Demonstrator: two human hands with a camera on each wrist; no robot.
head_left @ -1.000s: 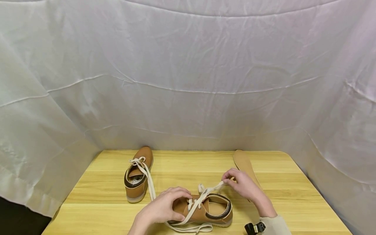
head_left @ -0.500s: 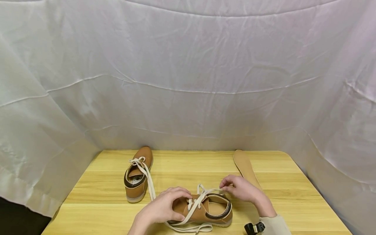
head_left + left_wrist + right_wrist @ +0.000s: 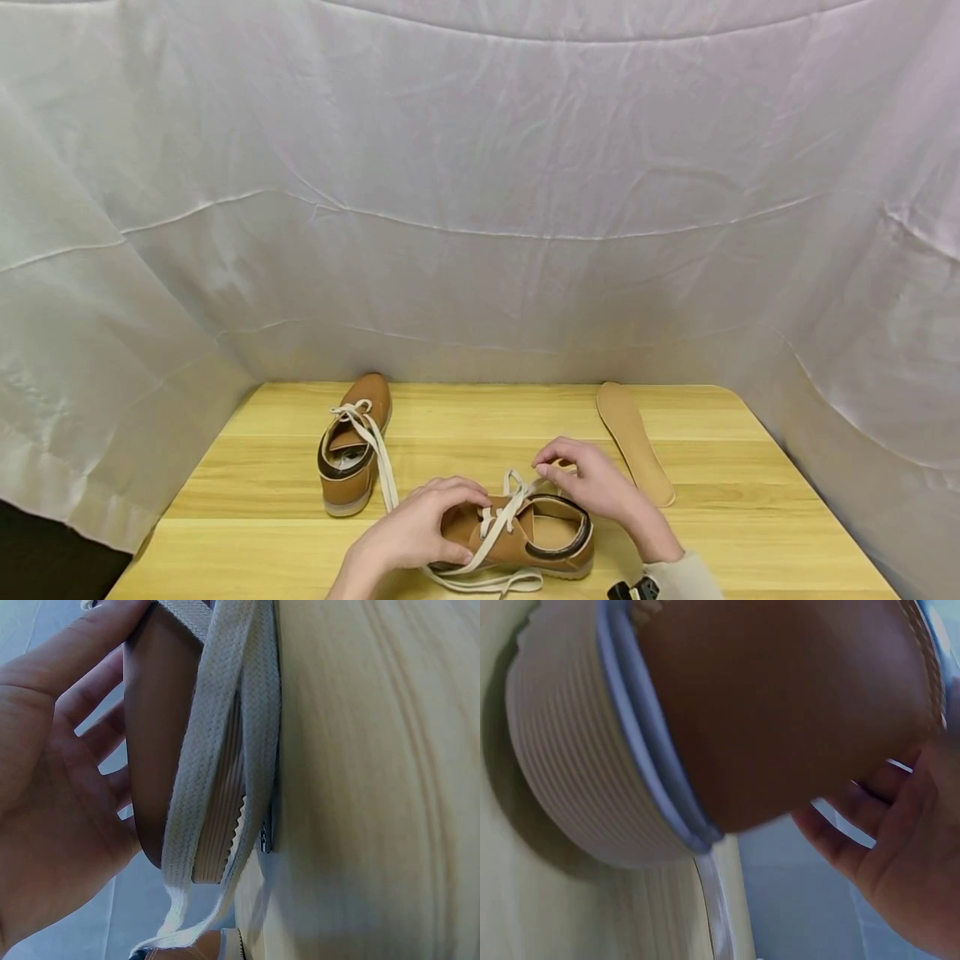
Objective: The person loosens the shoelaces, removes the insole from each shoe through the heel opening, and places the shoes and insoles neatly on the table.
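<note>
A tan leather shoe [image 3: 525, 537] with a pale ribbed sole lies near the table's front edge, toe to the left. My left hand [image 3: 420, 529] grips its toe; in the left wrist view my fingers [image 3: 90, 712] curl over the brown toe [image 3: 161, 742], with a cream lace [image 3: 217, 772] running along the sole. My right hand [image 3: 588, 483] is above the shoe's heel opening and pinches the cream lace [image 3: 517, 492]. The right wrist view shows the heel [image 3: 765, 712] close up, with my fingers [image 3: 900, 847] behind it.
A second tan shoe [image 3: 352, 450] with loose laces stands at the back left of the wooden table [image 3: 247, 500]. A tan insole [image 3: 633, 442] lies flat at the back right. White cloth hangs around the table on three sides.
My right hand has moved left and toward the shoe, bringing the lace from taut over the insole to slack above the shoe's opening. The left hand has stayed on the toe.
</note>
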